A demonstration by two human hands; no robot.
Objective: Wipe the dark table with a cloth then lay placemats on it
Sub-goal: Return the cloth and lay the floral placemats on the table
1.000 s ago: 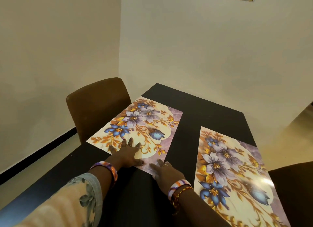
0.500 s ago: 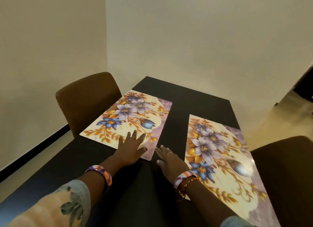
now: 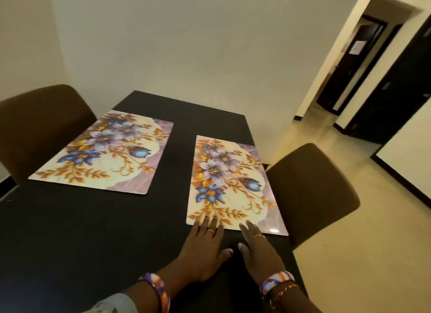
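Both hands laid flat, side by side, fingers extended forward.
The left hand (image 3: pixel 205 247) and right hand (image 3: pixel 257 249) are held palm-down with straight fingers; thumbs are turned inward, nearly meeting. A bangle is worn on each wrist.

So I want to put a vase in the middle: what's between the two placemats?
Head view: only a bare strip of the dark table lies between the left placemat and the right placemat.

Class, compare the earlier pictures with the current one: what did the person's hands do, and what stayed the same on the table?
Both hands left the left placemat and moved to the right placemat. The left hand and right hand now lie flat, fingertips on its near edge. Both placemats stayed flat on the dark table; the chairs did not move.
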